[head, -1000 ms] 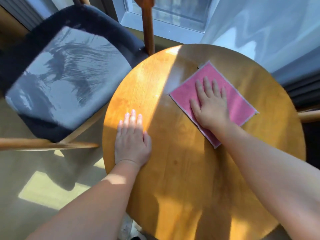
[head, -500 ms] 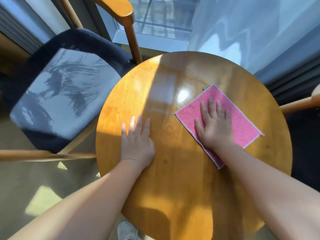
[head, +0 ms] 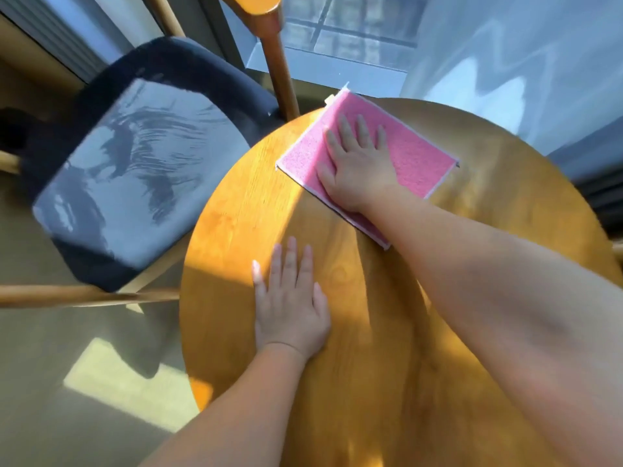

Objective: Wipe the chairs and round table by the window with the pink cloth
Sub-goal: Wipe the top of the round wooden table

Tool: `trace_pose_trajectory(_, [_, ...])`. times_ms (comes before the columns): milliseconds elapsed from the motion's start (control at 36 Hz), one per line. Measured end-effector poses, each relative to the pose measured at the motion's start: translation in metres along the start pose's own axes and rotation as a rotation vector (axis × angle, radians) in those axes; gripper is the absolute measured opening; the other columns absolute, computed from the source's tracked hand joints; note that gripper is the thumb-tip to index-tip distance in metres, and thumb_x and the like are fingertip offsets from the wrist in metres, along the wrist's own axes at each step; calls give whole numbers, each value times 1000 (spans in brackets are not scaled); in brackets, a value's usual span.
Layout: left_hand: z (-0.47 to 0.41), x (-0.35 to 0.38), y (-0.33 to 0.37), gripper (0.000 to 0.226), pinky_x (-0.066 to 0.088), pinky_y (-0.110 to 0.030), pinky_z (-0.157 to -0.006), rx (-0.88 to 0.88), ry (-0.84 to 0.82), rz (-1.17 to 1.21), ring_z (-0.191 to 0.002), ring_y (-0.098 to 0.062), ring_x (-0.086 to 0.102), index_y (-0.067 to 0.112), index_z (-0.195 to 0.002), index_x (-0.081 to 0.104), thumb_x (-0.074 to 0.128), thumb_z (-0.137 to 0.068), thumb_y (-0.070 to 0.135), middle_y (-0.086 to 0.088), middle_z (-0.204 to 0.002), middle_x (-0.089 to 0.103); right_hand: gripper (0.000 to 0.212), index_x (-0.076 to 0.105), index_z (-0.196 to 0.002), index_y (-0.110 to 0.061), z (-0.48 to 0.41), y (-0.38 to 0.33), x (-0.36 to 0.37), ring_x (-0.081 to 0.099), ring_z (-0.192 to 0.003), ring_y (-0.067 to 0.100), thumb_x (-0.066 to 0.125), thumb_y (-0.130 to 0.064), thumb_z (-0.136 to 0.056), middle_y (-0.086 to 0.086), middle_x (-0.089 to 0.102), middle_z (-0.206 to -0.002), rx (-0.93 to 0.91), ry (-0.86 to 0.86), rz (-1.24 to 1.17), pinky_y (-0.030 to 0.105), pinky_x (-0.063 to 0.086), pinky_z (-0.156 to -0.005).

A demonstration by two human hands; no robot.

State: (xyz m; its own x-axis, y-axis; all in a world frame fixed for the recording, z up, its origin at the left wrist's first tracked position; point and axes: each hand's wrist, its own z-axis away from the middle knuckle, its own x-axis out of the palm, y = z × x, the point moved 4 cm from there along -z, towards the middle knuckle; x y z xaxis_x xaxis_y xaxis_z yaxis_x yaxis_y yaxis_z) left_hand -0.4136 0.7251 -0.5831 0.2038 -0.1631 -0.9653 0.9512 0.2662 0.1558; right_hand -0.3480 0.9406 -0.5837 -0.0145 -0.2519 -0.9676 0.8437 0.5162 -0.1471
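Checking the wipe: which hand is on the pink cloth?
The right hand, flat on the pink cloth at the far edge; the left hand rests on the bare table.

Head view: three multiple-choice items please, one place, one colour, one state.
1. Where on the round wooden table lies the pink rectangular cloth? A) near edge B) far edge, toward the window C) centre
2. Colour of the wooden chair's padded seat? A) grey B) red C) green
3. The left hand is: A) pinching the cloth B) flat on bare wood, fingers straight C) raised off the table
Answers: 1 B, its corner reaches the far rim; 2 A, grey with darker streaks; 3 B, palm down on wood while the right hand presses the cloth.
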Motion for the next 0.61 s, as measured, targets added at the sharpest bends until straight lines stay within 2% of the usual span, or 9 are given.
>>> trace_pose_trajectory(139, [-1,-1,0,61,15,-56,-109,-2,0,5,-140,-29,30,9,-141,43,34,-85,32,-11,-150,36,66,11,-156,-19,-28,-4,-7,-2,-150,36,20,-49,-98,11,1,-164,-53,20,-28,56,-3,-119])
trace_pose_trajectory(250, [0,-1,-1,61,15,-55,-109,-5,-15,-15,-140,-29,28,10,-141,42,34,-85,33,-11,-151,35,65,13,-156,-22,-30,8,-10,-3,-150,32,19,-52,-98,8,2,-164,-41,38,-51,54,-3,-120])
trace_pose_trajectory(417, [-1,0,-1,61,15,-56,-109,-4,-2,-23,-140,-29,28,8,-140,43,33,-85,32,-11,-150,36,68,11,-157,-26,-14,70,-14,0,-150,32,17,-57,-97,6,3,-164,202,54,-50,54,-2,-120])
trace_pose_trajectory(611, [-1,-1,0,62,11,-53,-112,4,15,-42,-140,-31,29,7,-140,44,32,-85,33,-13,-150,35,69,12,-157,-22,53,148,-8,6,-149,36,20,-56,-97,10,9,-163,468,89,-54,54,3,-120])
